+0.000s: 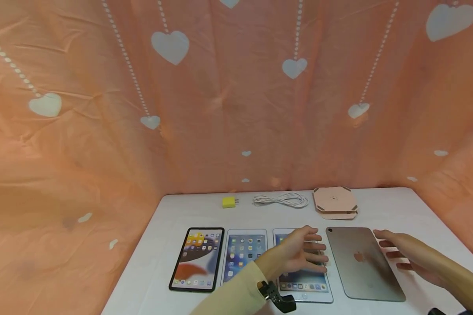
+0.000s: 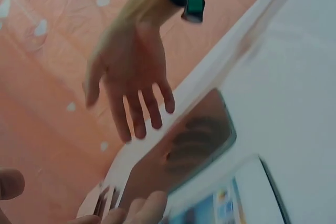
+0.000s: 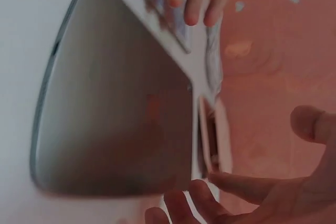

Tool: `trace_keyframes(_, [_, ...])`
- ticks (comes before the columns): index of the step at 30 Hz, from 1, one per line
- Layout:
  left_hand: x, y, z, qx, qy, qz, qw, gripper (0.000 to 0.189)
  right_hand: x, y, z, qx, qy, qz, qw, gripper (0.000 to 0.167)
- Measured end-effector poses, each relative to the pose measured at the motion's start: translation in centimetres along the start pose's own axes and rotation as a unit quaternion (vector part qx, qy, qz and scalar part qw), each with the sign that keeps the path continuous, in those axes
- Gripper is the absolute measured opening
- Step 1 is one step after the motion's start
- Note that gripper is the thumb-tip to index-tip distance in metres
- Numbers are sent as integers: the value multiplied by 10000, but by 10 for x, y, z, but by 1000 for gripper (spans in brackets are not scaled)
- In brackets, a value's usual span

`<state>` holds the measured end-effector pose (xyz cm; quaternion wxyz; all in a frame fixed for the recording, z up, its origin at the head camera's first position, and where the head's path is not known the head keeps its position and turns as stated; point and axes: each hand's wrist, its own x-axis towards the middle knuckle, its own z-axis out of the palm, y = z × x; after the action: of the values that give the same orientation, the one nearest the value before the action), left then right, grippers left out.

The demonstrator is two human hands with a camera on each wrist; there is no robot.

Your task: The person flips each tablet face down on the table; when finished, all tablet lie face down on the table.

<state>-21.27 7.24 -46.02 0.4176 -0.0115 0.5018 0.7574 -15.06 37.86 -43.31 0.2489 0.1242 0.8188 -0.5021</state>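
Observation:
A grey tablet point(image 1: 362, 262) lies face down on the white table point(image 1: 138, 280), its back and apple logo showing. My left hand point(image 1: 297, 253) hangs over the neighbouring white tablet point(image 1: 304, 280), fingers spread and pointing right, partly hiding its lit screen. At the grey tablet's right edge is my right hand point(image 1: 414, 253), its fingers extended toward it. Both hands hold nothing, and their palms face each other across the grey tablet. In the left wrist view, the grey tablet's back point(image 2: 184, 145) mirrors the right hand point(image 2: 134, 66).
Farther left lie another white tablet point(image 1: 244, 251) and a black-framed tablet point(image 1: 199, 262), both with lit screens. Along the back are a yellow charger plug point(image 1: 228, 202), a coiled white cable point(image 1: 281, 200) and a pink octagonal folded item point(image 1: 334, 200). A pink heart-patterned curtain point(image 1: 236, 109) hangs behind.

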Motion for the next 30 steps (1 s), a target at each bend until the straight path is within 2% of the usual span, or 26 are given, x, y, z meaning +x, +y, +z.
trace_keyframes(3, [-14,5,-21,114,-164,118,9997,67,-2,-3,0,388,-111,-354,9986,81])
trace_keyframes(5, [-25,9,-33,174,-184,182,9995,67,-2,-4,2,886,-364,-592,9936,64])
trace_keyframes(7, [-35,15,-46,249,-222,209,9992,66,-3,-5,4,1482,-779,-846,9822,48])
trace_keyframes(9, [-46,21,-57,298,-174,210,9992,64,-3,-7,9,2057,-1289,-991,9650,40])
trace_keyframes(12, [-61,27,-72,386,5,232,9990,62,-3,-11,17,2696,-1901,-1039,9383,44])
trace_keyframes(14, [-69,30,-79,486,179,242,9984,62,-1,-13,24,2918,-2077,-993,9284,47])
trace_keyframes(15, [-72,30,-83,561,254,240,9978,61,0,-14,27,2963,-2105,-974,9265,47])
trace_keyframes(17, [-77,30,-88,647,388,222,9969,61,2,-17,34,2992,-2087,-904,9267,46])
trace_keyframes(21, [-82,29,-95,765,504,234,9955,60,7,-21,47,2899,-1867,-705,9360,44])
trace_keyframes(26, [-81,27,-95,777,559,208,9952,65,15,-28,62,2785,-1680,-452,9446,62])
trace_keyframes(30, [-80,26,-94,791,732,110,9941,67,22,-32,74,2792,-1484,-217,9484,72])
